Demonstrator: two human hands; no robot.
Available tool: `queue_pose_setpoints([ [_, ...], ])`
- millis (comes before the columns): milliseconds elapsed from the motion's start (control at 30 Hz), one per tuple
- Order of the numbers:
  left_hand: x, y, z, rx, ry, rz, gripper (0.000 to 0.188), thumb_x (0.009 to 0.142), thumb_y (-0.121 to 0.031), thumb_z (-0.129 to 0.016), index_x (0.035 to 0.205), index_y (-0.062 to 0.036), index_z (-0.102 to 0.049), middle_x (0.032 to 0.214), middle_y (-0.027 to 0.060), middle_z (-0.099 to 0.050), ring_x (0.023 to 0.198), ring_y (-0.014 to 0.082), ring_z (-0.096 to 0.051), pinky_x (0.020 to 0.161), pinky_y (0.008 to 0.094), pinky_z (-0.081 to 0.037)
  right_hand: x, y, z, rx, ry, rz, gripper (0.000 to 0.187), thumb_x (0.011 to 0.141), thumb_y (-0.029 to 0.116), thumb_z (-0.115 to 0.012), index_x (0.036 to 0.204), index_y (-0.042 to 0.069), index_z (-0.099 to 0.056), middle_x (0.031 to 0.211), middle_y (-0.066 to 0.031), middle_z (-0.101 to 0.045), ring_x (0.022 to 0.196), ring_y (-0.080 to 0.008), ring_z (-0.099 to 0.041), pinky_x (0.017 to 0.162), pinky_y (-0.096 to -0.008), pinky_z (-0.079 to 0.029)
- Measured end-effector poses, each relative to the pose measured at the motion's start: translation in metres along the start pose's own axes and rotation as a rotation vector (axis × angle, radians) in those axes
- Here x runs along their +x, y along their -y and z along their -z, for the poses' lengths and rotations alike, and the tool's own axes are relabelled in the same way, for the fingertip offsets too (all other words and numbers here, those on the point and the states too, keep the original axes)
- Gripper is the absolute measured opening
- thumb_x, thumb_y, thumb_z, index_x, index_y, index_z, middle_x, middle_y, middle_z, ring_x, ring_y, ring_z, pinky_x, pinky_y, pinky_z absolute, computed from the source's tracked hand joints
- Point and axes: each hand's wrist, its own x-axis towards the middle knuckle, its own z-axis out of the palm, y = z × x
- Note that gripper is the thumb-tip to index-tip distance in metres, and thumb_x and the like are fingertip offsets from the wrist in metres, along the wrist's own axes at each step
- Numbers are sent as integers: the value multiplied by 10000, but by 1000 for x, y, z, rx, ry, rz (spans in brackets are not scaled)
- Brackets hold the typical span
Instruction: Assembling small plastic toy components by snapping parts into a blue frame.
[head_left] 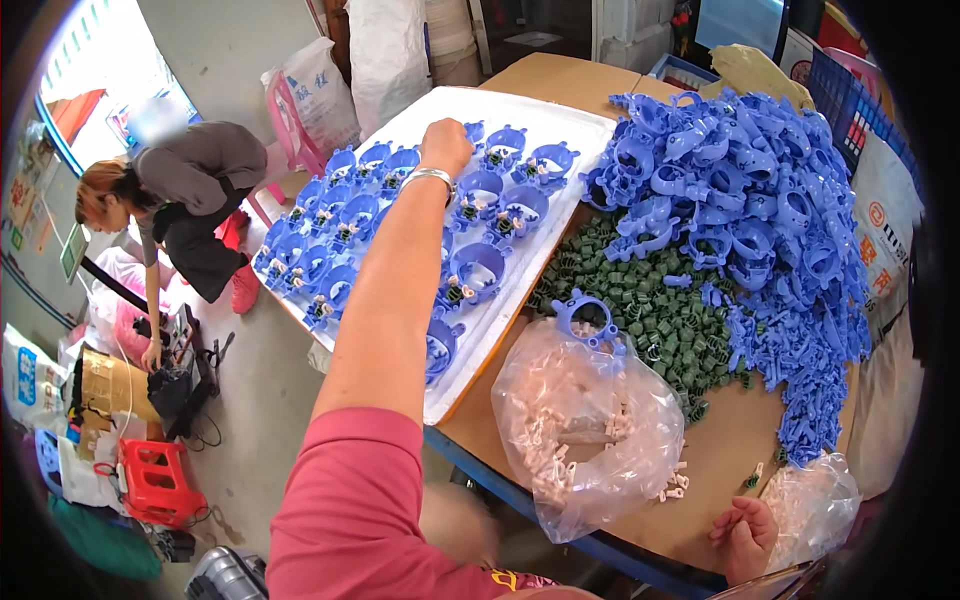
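Note:
My left arm, in a red sleeve with a metal bracelet at the wrist, stretches across a white tray (590, 125). At its far side my left hand (446, 147) is closed beside a blue plastic part (474, 131); the fingertips are hidden. Rows of blue, eared, ring-shaped parts (478, 268) with small green and pink pieces in them stand on the tray. Low at the right, my right hand (745, 535) rests with its fingers curled; what they hold, if anything, cannot be made out. Near it lie a small green piece with a pink tip (754, 474) and a clear bag of pink pieces (812, 510).
A large heap of blue plastic parts (740, 190) covers the table's far right, beside dark green pieces (640, 285). An open plastic bag of pink clips (540, 440) has a blue ring part (586, 317) at its rim. Another person (200, 180) bends over equipment on the left.

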Motion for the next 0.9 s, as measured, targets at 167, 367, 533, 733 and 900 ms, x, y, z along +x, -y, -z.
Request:
queue_pose_setpoints([
  [167,-5,-2,28,-50,4,23,157,689,-197,-602,743,-65,-669,795,157,-625,771,304,-600,730,372,-472,0,5,-2,-47,12,-30,219,834,54,-439,1040,3,-495,760,-113,-570,556,-143,-539,494,-220,-447],
  [367,-12,-31,61,-372,-266,23,184,714,-200,-540,673,-63,-657,700,150,-610,720,323,-592,686,397,-464,-20,7,-6,-62,-22,16,181,827,5,-422,980,-3,-519,707,-90,-555,552,-131,-524,487,-218,-428],
  [533,-24,-75,132,-453,-434,-197,173,728,-164,-517,726,-61,-656,681,166,-603,621,311,-580,614,392,-448,-17,19,-10,-422,-61,122,100,781,37,-546,855,-19,-585,679,-20,-555,583,-75,-502,530,-207,-414],
  [733,-172,-210,242,-1425,-173,-104,237,795,-60,-582,1023,-1,-610,969,69,-630,863,107,-580,763,221,-447,1,38,-7,-541,-147,403,146,794,78,-567,907,-11,-594,688,0,-546,632,-60,-488,558,-214,-406],
  [900,-334,-277,247,-1759,634,-329,187,774,-7,-578,957,-4,-618,1006,93,-614,942,166,-573,812,281,-452,15,22,-8,-638,-109,578,130,772,94,-579,850,-8,-595,700,-97,-583,636,-169,-554,585,-273,-437],
])
